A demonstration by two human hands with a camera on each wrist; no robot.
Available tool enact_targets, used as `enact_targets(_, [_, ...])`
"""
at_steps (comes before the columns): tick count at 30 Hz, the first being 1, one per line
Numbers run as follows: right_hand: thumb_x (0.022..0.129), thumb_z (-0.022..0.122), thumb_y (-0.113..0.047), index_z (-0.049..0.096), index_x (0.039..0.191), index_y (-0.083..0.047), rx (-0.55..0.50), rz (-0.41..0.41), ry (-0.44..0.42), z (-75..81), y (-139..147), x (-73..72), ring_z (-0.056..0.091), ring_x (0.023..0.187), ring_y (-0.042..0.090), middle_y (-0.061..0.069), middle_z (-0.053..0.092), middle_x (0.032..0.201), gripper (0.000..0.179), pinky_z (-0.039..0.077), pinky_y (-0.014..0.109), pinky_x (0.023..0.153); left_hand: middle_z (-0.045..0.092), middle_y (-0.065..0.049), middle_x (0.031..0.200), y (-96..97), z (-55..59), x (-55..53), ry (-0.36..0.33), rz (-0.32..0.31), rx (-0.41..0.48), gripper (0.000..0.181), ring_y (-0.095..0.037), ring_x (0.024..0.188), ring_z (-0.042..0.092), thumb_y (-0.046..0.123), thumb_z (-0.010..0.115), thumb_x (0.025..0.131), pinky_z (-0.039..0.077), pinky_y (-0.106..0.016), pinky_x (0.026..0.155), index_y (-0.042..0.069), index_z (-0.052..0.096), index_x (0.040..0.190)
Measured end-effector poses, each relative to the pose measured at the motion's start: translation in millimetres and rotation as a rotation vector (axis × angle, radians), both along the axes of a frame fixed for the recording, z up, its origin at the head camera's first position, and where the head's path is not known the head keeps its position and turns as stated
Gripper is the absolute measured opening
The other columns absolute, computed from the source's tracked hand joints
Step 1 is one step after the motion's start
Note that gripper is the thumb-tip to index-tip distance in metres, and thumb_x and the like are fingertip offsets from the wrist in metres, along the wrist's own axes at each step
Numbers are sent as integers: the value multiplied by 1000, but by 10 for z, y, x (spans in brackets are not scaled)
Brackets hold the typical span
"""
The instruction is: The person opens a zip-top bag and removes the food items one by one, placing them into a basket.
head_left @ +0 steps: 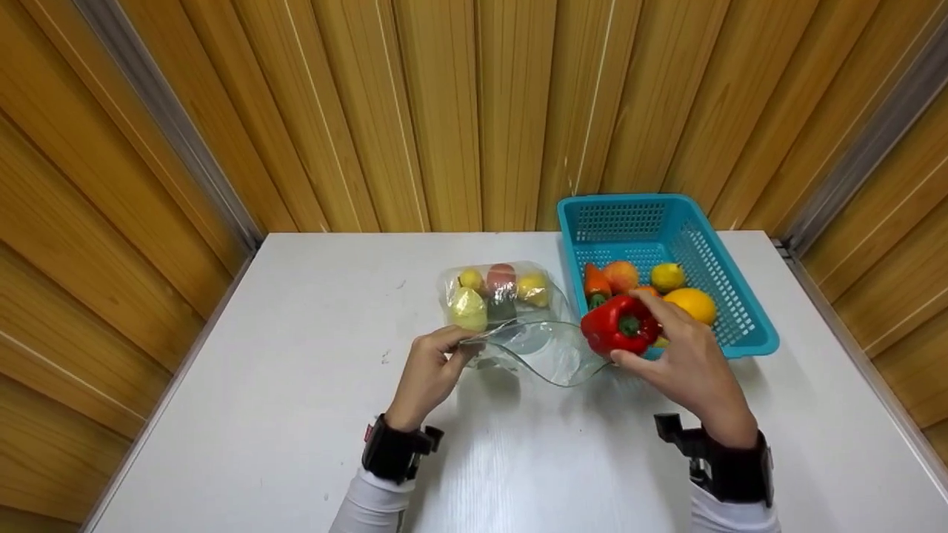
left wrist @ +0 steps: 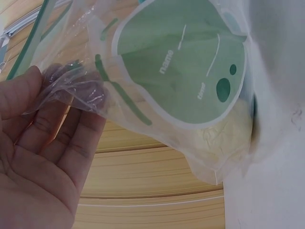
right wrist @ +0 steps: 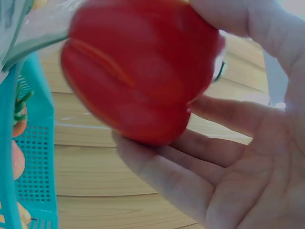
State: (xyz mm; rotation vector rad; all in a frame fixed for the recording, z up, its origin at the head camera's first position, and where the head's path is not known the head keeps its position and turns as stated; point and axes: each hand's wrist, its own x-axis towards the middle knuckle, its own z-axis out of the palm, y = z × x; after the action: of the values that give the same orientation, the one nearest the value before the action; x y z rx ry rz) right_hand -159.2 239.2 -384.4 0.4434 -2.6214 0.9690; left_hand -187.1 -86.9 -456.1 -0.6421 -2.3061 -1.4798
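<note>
My right hand (head_left: pixel 685 355) grips a red bell pepper (head_left: pixel 621 326) between thumb and fingers, right at the open mouth of a clear zip bag (head_left: pixel 548 352). In the right wrist view the pepper (right wrist: pixel 138 67) fills the palm side, with the bag's green-edged rim beside it. My left hand (head_left: pixel 437 370) pinches the bag's left edge between thumb and fingers. The left wrist view shows a green label (left wrist: pixel 181 62) with printed words on the bag. Inside the bag lie a pale yellow-green item (head_left: pixel 468 309), yellow fruits (head_left: pixel 533 289) and a reddish round one (head_left: pixel 501 276).
A blue-green plastic basket (head_left: pixel 748 303) stands at the back right, close to the bag. In it lie a carrot (head_left: pixel 595 281), a peach (head_left: pixel 621 275), a yellow pear-like fruit (head_left: pixel 667 276) and an orange-yellow fruit (head_left: pixel 692 305). Wood-patterned walls (head_left: pixel 444 111) surround the white table (head_left: pixel 296 370).
</note>
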Motion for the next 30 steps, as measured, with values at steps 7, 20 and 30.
enact_targets(7, [83, 87, -14, 52, 146, 3, 1, -38, -25, 23, 124, -187, 57, 116, 48, 31, 60, 134, 73, 56, 65, 86, 77, -4, 100, 11, 4, 13, -8, 8, -10, 15, -13, 86, 68, -2, 70, 94, 57, -25, 74, 6, 81, 101])
enact_targets(20, [87, 82, -11, 47, 147, 7, 60, -39, -4, 258, 203, -657, 55, 119, 53, 35, 56, 136, 71, 53, 68, 88, 77, -5, 99, -5, 27, 10, -4, 13, -6, 15, -12, 85, 67, -3, 70, 94, 57, -25, 74, 5, 80, 101])
enact_targets(30, [91, 76, -15, 42, 149, 7, 120, -24, -127, 410, 169, -1178, 54, 121, 52, 35, 53, 139, 71, 52, 65, 95, 77, -4, 98, -2, 25, 13, -10, 13, -7, 14, -11, 83, 67, -2, 70, 94, 56, -23, 70, 5, 81, 101])
